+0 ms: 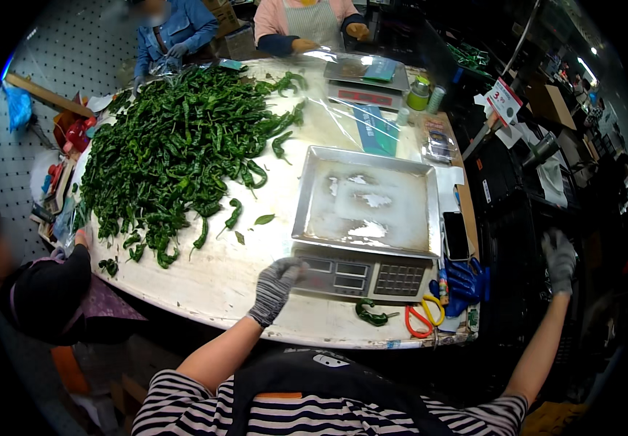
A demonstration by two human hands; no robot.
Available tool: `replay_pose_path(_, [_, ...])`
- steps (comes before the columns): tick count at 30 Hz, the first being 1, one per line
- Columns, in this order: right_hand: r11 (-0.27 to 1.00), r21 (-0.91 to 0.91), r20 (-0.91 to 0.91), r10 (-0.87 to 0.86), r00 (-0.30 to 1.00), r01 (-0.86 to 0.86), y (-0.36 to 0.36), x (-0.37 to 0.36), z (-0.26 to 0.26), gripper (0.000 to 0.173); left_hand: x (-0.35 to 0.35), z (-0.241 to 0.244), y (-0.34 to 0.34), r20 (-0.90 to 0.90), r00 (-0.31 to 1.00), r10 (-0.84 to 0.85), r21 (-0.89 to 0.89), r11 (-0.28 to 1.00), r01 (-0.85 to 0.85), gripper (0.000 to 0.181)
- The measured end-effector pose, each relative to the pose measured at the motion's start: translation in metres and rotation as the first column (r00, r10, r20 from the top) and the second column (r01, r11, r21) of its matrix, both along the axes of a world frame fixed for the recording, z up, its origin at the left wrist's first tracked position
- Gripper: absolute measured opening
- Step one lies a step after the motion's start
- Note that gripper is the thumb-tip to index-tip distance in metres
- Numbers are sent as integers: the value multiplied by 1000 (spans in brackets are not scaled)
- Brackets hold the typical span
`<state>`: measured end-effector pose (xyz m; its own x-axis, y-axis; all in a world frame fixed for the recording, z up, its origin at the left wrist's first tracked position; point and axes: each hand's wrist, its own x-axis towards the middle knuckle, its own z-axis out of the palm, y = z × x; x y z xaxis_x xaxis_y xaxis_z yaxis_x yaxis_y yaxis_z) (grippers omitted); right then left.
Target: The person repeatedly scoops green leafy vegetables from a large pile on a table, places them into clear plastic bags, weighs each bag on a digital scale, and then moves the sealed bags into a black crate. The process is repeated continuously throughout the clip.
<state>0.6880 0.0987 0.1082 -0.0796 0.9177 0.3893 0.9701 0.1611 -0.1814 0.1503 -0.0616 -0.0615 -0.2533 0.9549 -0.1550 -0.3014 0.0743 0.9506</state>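
Note:
My left hand [277, 289], in a grey striped knit glove, is at the front left corner of a digital scale [363, 275]; its fingers are bent and I cannot tell whether they hold anything. A steel weighing pan [368, 201] on the scale holds no peppers. My right hand [559, 259], gloved alike and blurred, is off to the right over black crates, its grasp unclear. Green peppers [177, 141] lie in a large heap on the white table [227, 289]. One pepper [373, 313] lies in front of the scale, beside scissors [426, 319] with red and yellow handles.
A phone [456, 235] and blue gloves [464, 283] lie right of the scale. A second scale [366, 87] and a printed plastic bag [374, 131] are farther back. Black crates [496, 191] stand at the right. Co-workers stand behind the table and at the left.

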Motion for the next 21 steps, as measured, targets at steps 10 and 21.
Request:
replay_pose_path(10, [833,-248,-415,371,831,-495,211,-396,-102,56,-121,-105,-28,-988,-53,-145,-134,976,-171,57])
replay_pose_path(21, [939,-343,143,81,986,-27,356,-506,-207,32,-128,-110,-34,-994,100,49,39,995,-94,50])
